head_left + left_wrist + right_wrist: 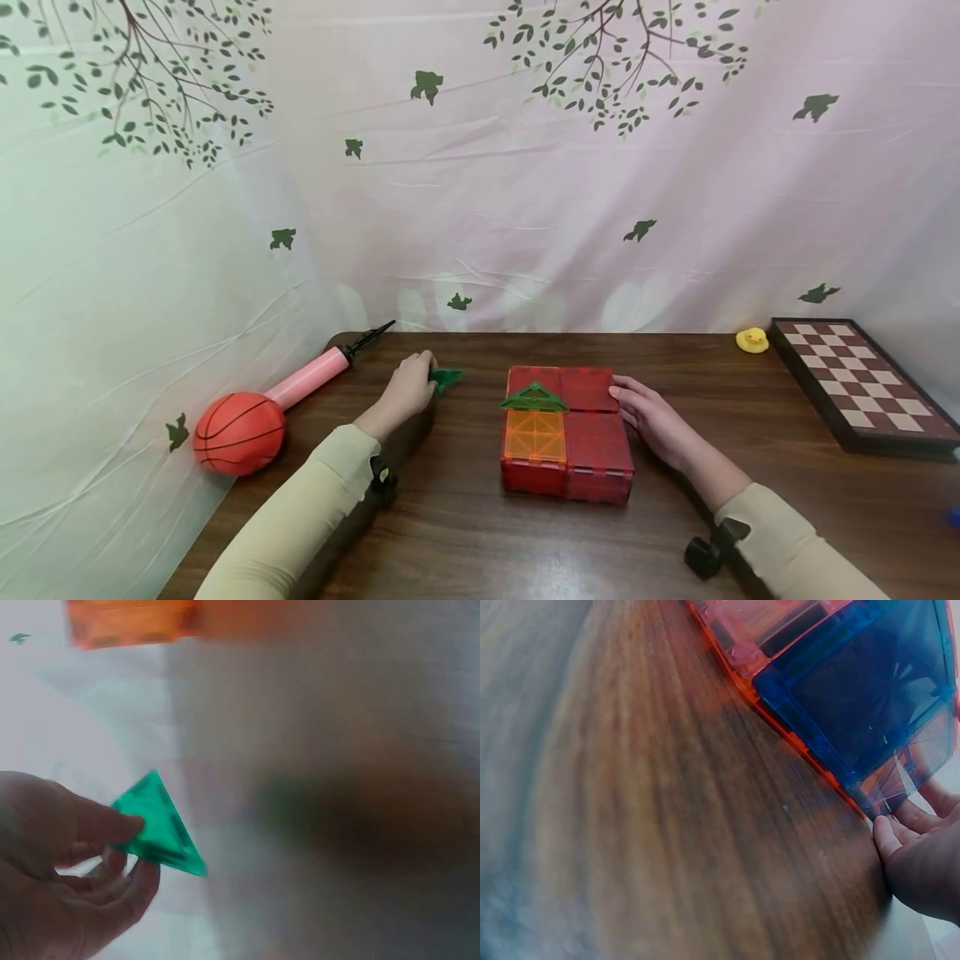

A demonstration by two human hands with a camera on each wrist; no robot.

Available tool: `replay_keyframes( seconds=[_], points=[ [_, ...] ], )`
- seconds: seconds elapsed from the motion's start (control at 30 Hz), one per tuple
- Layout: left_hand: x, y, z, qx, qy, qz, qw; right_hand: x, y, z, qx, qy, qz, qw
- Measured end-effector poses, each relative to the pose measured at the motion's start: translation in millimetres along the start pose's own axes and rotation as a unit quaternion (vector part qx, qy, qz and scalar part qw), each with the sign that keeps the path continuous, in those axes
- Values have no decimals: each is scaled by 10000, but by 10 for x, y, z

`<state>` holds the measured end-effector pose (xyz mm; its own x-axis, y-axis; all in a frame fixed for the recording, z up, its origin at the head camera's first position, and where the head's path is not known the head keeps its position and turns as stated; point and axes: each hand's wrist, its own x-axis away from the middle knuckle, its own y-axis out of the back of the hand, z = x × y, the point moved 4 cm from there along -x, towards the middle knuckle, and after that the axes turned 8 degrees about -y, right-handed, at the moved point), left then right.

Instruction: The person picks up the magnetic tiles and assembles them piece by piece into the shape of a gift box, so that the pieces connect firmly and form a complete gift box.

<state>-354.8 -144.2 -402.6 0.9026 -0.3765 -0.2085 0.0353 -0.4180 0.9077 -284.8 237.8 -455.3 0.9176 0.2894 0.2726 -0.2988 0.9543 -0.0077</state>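
In the head view my left hand [408, 387] pinches a green triangular magnetic tile [448, 380] left of a low box. The left wrist view shows thumb and fingers on the translucent green triangle [159, 829]. Red magnetic tiles form the box [598, 442], with one orange square tile [536, 437] in its top. On the top left of the box a second green triangle [535, 398] rises. My right hand [654, 418] touches the box's far right side with its fingertips. A blue panel [870, 686] shows on that side in the right wrist view.
A red toy basketball [240, 433] and a pink hand pump [309, 377] lie along the left edge of the wooden table [465, 533]. At the back right are a yellow rubber duck [752, 340] and a checkered board [862, 375]. A printed curtain hangs behind.
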Motion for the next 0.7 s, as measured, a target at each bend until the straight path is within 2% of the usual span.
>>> replay_keyframes(
  seconds=[0.1, 0.17, 0.3, 0.4, 0.5, 0.6, 0.7],
  points=[
    [-100, 186, -143, 327, -365, -312, 9983, -2, 2, -2, 10, -35, -29, 10000],
    [-167, 317, -295, 644, -636, -461, 9948, -1, 0, 2, 32, -61, -40, 10000],
    [-298, 430, -683, 1247, -1082, -315, 9858, 0, 1, 8, 77, -59, -39, 9999],
    [-388, 400, -1015, 1534, -1456, -4, 9774, 2, 8, 11, 76, -15, -48, 10000],
    [-453, 318, -1301, 1694, -1676, 378, 9705, 0, 12, 8, 41, 8, -38, 10000],
    [-500, 227, -1509, 1794, -1850, 715, 9636, -5, 16, 0, 9, 6, -17, 10000],
    [-534, 146, -1649, 1808, -2073, 938, 9568, -9, 23, -6, 16, 13, -13, 10000]
  ],
)
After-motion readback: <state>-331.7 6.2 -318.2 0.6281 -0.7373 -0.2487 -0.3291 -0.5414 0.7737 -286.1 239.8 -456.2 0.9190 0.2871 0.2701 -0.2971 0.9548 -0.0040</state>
